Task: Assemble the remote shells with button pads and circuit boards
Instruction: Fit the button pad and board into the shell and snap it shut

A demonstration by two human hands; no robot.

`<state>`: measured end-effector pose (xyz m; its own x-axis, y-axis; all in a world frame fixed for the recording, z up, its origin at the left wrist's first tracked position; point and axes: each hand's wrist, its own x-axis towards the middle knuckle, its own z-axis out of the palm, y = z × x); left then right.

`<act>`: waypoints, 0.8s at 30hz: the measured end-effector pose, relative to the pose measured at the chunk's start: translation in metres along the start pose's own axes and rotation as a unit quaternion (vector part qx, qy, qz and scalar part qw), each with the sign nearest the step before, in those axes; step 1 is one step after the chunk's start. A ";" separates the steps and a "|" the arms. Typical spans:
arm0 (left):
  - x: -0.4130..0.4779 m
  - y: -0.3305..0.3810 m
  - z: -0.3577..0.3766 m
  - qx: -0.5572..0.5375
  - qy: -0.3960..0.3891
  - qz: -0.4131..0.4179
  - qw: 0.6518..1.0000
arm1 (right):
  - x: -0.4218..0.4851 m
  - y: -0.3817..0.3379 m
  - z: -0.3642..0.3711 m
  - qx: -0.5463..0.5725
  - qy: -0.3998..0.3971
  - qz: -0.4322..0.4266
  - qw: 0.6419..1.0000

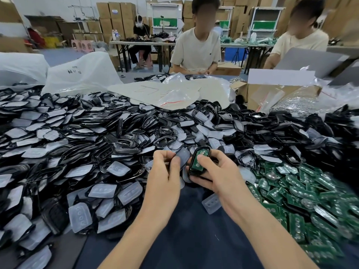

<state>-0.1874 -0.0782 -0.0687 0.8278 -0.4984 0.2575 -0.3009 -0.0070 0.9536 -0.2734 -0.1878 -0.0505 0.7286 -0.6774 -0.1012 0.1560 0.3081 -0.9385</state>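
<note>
A dark blue cloth [184, 239] covers the table in a storeroom with stacked cartons [116, 18] along the back. Two white plastic bags [81, 74] lie at the upper left. Below them a heap of black shells [81, 133] mixed with translucent button pads [104, 191] fills the left and centre, far too many to count. At lower centre the left hand [165, 167] pinches between thumb and curled fingers what looks like one grey pad [183, 155], though it is blurred. Just beside it the right hand [217, 171] grips one shell [191, 171] holding one green circuit board [200, 158], with the thumb pressing on the board. One loose pad [211, 203] lies on the cloth below. A pile of green boards [301, 191] fills the lower right, and one open cardboard box [279, 90] stands at the upper right. Three people are in view: two seated across the table and one at a far table.
</note>
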 end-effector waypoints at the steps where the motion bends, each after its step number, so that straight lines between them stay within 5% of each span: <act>1: -0.001 0.002 0.003 0.004 0.016 0.013 1.000 | 0.000 0.002 0.001 -0.006 0.009 -0.006 1.000; 24: -0.005 -0.006 0.012 0.085 0.046 0.078 0.992 | 0.003 0.020 0.001 -0.044 0.029 -0.011 0.999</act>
<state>-0.1955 -0.0860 -0.0771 0.8018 -0.4238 0.4213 -0.4987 -0.0863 0.8624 -0.2673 -0.1832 -0.0697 0.6854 -0.7217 -0.0974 0.1103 0.2352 -0.9657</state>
